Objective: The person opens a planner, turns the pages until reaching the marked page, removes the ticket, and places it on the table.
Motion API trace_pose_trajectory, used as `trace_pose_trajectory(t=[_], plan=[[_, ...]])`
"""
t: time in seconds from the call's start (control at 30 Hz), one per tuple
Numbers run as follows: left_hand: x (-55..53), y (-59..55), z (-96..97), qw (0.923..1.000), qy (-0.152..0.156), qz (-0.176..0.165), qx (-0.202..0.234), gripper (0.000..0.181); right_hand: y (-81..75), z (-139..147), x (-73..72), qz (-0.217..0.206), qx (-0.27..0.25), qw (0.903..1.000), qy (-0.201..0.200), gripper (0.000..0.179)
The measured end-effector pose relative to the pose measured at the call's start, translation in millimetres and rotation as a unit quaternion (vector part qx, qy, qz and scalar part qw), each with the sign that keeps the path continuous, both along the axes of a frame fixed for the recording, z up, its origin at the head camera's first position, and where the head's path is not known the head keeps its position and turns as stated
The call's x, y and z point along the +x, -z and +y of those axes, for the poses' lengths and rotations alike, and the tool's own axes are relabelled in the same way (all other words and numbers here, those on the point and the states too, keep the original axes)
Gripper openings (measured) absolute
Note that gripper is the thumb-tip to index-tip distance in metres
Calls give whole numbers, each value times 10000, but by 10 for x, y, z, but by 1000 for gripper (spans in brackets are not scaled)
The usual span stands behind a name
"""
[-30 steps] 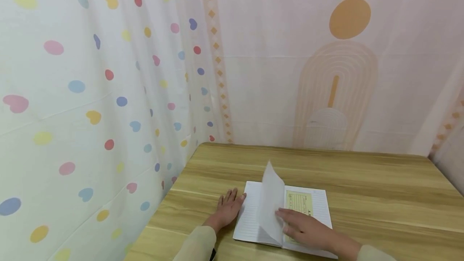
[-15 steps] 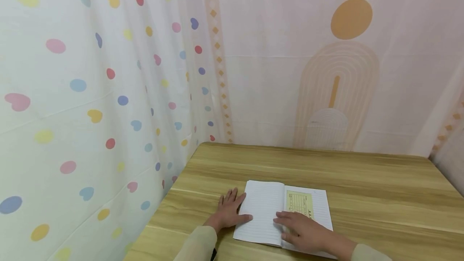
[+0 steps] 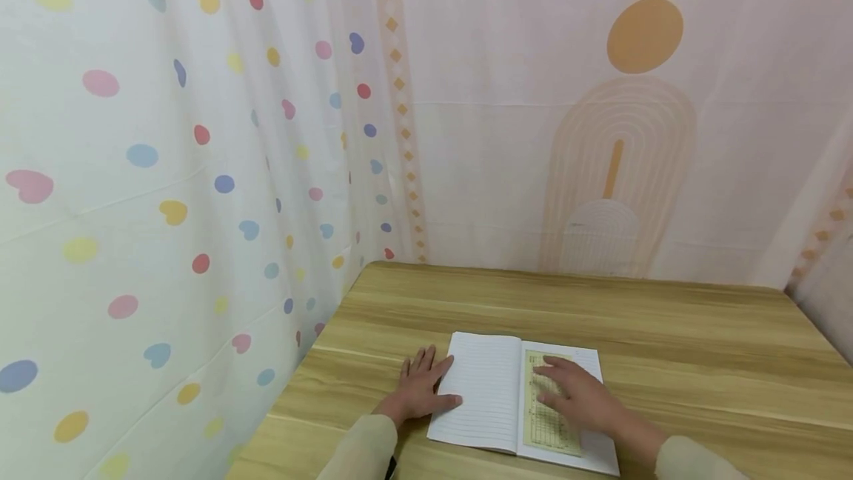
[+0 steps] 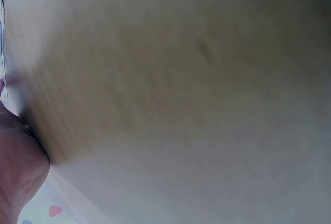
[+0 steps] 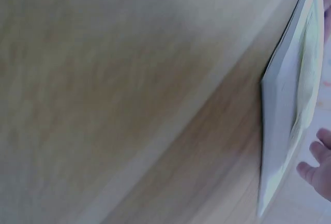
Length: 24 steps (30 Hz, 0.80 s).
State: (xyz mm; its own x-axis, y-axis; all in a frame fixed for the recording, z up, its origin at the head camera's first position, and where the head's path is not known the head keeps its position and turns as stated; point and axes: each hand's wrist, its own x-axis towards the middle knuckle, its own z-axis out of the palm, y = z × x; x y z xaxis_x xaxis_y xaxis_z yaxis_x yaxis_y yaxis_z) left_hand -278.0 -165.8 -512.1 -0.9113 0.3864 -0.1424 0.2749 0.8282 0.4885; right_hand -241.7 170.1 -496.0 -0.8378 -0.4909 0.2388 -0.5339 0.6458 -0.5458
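Observation:
An open notebook [image 3: 485, 384] with lined white pages lies flat on the wooden table. On its right page is a yellow slip [image 3: 549, 435] printed with a grid of dark lines. My left hand [image 3: 421, 390] rests with spread fingers at the notebook's left edge, its thumb over the left page. Above the right page is my right hand [image 3: 581, 397], fingers loosely bent and holding nothing, covering part of the slip in the head view. In the right wrist view, the right hand's fingertips [image 5: 306, 171] show apart from the notebook [image 5: 279, 115].
The wooden table [image 3: 700, 361] extends behind and to the right of the notebook. A curtain with coloured dots [image 3: 200, 169] hangs along the left, and a pale curtain with orange shapes [image 3: 500, 132] closes off the back.
A page that stood upright has come down flat on the left side. My right hand has moved from the notebook's middle to the right, over the yellow slip, showing more of it.

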Motion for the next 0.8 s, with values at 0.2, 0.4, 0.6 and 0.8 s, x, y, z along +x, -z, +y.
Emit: trace_pose_trajectory(t=[0.2,0.4,0.6,0.8], plan=[[-6,-2,-3,10000,-1,-18,-29,82,65,179,-135,451,365,9932,1004,46],[0,-9,0,10000,14,13,-95,82,127,319,-253,488,602,9846,1566,43],[13,-20,-3,9999,73,9,-86,82,130,345,-263,382,583,9858,1527,47],[1,-3,-14,9999,106,17,-62,82,141,310,-253,-86,758,9835,1642,55]])
